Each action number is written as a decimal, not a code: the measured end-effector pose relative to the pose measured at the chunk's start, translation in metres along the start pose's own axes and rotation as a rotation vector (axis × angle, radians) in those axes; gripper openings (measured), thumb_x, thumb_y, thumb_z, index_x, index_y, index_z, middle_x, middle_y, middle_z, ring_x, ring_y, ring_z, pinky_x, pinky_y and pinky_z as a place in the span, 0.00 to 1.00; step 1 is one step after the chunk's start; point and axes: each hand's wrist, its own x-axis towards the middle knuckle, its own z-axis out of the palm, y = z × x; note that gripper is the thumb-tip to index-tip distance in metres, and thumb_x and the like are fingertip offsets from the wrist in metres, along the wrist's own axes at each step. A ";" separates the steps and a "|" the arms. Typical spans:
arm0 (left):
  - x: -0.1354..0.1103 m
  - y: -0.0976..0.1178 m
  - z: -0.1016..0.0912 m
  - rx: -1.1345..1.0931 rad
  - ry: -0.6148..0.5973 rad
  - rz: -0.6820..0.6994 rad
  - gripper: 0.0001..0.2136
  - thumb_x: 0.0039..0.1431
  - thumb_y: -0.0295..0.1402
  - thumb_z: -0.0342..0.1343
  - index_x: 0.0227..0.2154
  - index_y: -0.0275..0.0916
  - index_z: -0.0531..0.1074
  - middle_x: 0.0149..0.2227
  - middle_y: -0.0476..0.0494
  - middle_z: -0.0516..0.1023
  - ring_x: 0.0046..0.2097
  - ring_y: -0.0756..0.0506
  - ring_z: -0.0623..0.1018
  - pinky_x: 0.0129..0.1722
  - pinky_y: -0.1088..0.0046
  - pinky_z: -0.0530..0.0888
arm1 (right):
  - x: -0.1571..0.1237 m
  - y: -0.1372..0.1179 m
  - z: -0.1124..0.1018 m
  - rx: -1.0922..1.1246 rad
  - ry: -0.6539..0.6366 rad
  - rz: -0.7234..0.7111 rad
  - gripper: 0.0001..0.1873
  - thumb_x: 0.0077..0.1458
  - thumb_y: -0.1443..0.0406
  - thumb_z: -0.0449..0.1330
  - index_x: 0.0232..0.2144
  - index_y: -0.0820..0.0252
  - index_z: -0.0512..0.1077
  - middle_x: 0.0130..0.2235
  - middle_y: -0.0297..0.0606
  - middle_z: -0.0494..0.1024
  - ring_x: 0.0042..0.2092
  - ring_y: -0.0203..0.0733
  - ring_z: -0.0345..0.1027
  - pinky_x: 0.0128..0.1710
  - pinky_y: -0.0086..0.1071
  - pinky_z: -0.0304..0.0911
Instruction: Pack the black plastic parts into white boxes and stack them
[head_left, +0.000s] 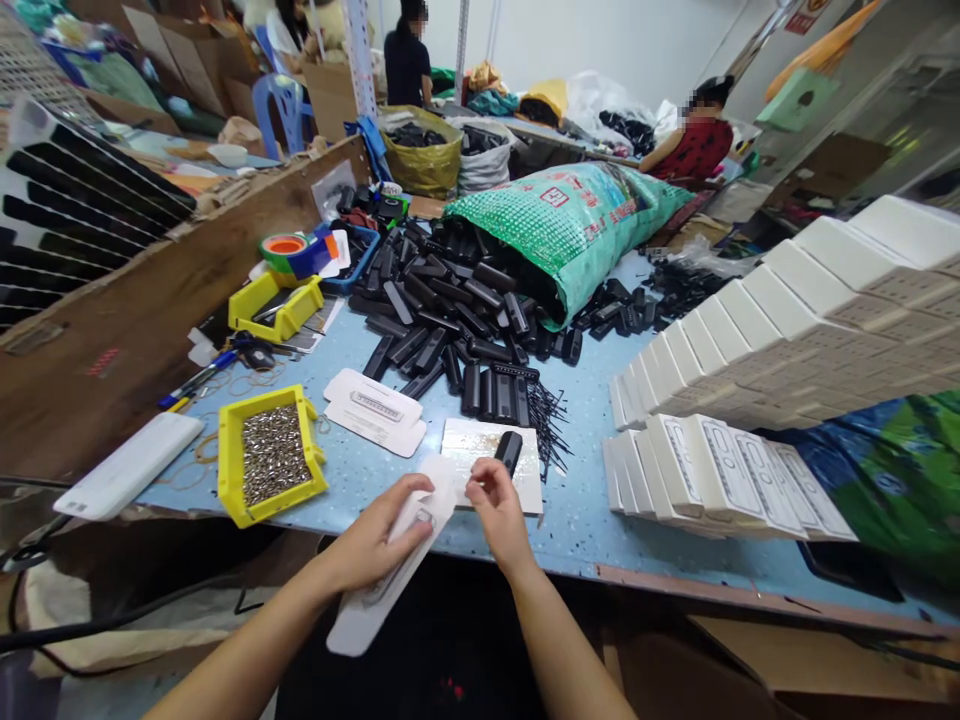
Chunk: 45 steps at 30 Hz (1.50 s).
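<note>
Left hand [369, 543] has a white card [414, 514] clamped between thumb and fingers, card slanting over the front edge of the blue table [577, 525], lower end hanging past it. Right hand [501, 512]: fingertips drawn together at the card's upper end, narrow pinch; can't tell if they grip the card or something small. Just behind that hand, a black case [510, 451] sits on a white board [466, 445]. Second card [375, 411] lies flat left of the board. Yellow bin [285, 503] further left, full of small metal bits [274, 455]. Behind: heap of black cases [431, 330] at the mouth of a green sack [570, 220]. Thin black sticks [549, 420] by the board, stacked white boxes [697, 465] on the right.
</note>
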 end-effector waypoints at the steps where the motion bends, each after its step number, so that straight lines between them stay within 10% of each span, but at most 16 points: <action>1: 0.001 0.003 0.004 -0.009 -0.010 0.006 0.20 0.55 0.36 0.55 0.51 0.43 0.62 0.49 0.42 0.73 0.50 0.41 0.73 0.50 0.64 0.70 | 0.001 0.004 0.003 0.120 -0.004 0.088 0.16 0.57 0.52 0.58 0.40 0.56 0.72 0.38 0.36 0.72 0.34 0.37 0.67 0.34 0.31 0.65; 4: 0.003 0.008 0.015 -0.015 -0.033 0.009 0.26 0.46 0.35 0.62 0.49 0.41 0.62 0.48 0.40 0.72 0.49 0.39 0.73 0.49 0.63 0.71 | 0.001 0.008 0.011 0.245 -0.105 0.189 0.23 0.55 0.49 0.59 0.44 0.58 0.73 0.38 0.38 0.75 0.34 0.39 0.70 0.33 0.30 0.67; 9: 0.012 0.013 0.015 -0.128 0.176 -0.091 0.45 0.43 0.30 0.62 0.62 0.40 0.41 0.47 0.39 0.71 0.42 0.42 0.77 0.43 0.64 0.73 | -0.002 -0.007 0.013 0.068 -0.220 -0.204 0.25 0.54 0.45 0.57 0.45 0.52 0.77 0.52 0.42 0.74 0.53 0.47 0.69 0.54 0.41 0.64; 12: 0.017 0.013 0.011 -0.165 0.112 -0.153 0.51 0.43 0.27 0.59 0.65 0.39 0.30 0.40 0.44 0.75 0.37 0.42 0.78 0.40 0.65 0.73 | 0.000 -0.016 0.015 0.084 -0.201 -0.124 0.16 0.57 0.53 0.59 0.42 0.51 0.78 0.48 0.40 0.78 0.50 0.46 0.71 0.53 0.43 0.65; 18: 0.024 0.016 0.005 -0.160 0.042 -0.145 0.51 0.41 0.26 0.58 0.66 0.38 0.33 0.36 0.46 0.76 0.33 0.44 0.77 0.35 0.69 0.72 | -0.002 -0.021 0.027 0.127 0.019 0.042 0.14 0.57 0.58 0.60 0.42 0.55 0.78 0.44 0.40 0.80 0.46 0.46 0.74 0.49 0.42 0.69; 22: 0.028 0.018 0.003 -0.229 0.021 -0.060 0.50 0.40 0.27 0.61 0.66 0.40 0.39 0.43 0.42 0.76 0.41 0.41 0.77 0.43 0.66 0.72 | -0.011 -0.022 0.028 -0.040 0.019 -0.164 0.14 0.59 0.62 0.56 0.46 0.53 0.76 0.49 0.41 0.77 0.51 0.47 0.70 0.54 0.44 0.65; 28: 0.030 -0.011 -0.003 -0.627 0.079 -0.302 0.41 0.44 0.32 0.63 0.61 0.41 0.49 0.38 0.44 0.77 0.41 0.40 0.79 0.43 0.59 0.74 | 0.010 -0.004 -0.040 -0.509 -0.301 -0.264 0.26 0.57 0.72 0.52 0.57 0.52 0.66 0.61 0.40 0.64 0.64 0.48 0.54 0.64 0.54 0.44; 32: 0.030 -0.031 -0.013 -1.252 0.349 -0.467 0.28 0.52 0.31 0.57 0.56 0.42 0.58 0.41 0.41 0.78 0.46 0.39 0.78 0.43 0.60 0.76 | 0.027 0.007 -0.087 -0.724 -0.313 -0.214 0.19 0.47 0.75 0.60 0.42 0.55 0.74 0.60 0.43 0.65 0.65 0.56 0.48 0.63 0.63 0.31; 36: 0.035 -0.026 0.001 -1.459 0.644 -0.557 0.14 0.60 0.36 0.53 0.48 0.40 0.67 0.40 0.41 0.79 0.43 0.42 0.79 0.40 0.64 0.78 | 0.021 -0.003 -0.068 -0.222 0.084 -0.142 0.16 0.49 0.62 0.66 0.39 0.55 0.66 0.39 0.39 0.78 0.44 0.47 0.74 0.50 0.49 0.65; 39: 0.038 -0.012 0.024 -1.515 0.652 -0.613 0.10 0.62 0.37 0.52 0.43 0.38 0.68 0.38 0.41 0.79 0.38 0.45 0.80 0.40 0.65 0.79 | 0.016 -0.013 -0.030 0.138 0.404 -0.174 0.23 0.49 0.53 0.66 0.40 0.54 0.60 0.38 0.40 0.78 0.40 0.46 0.75 0.42 0.43 0.70; 45: 0.019 -0.009 0.039 -0.746 0.439 -0.383 0.26 0.55 0.50 0.54 0.50 0.37 0.65 0.52 0.32 0.72 0.55 0.35 0.72 0.52 0.51 0.71 | 0.005 -0.016 0.005 0.108 0.366 -0.242 0.29 0.44 0.54 0.69 0.42 0.53 0.59 0.42 0.41 0.77 0.43 0.44 0.74 0.46 0.39 0.68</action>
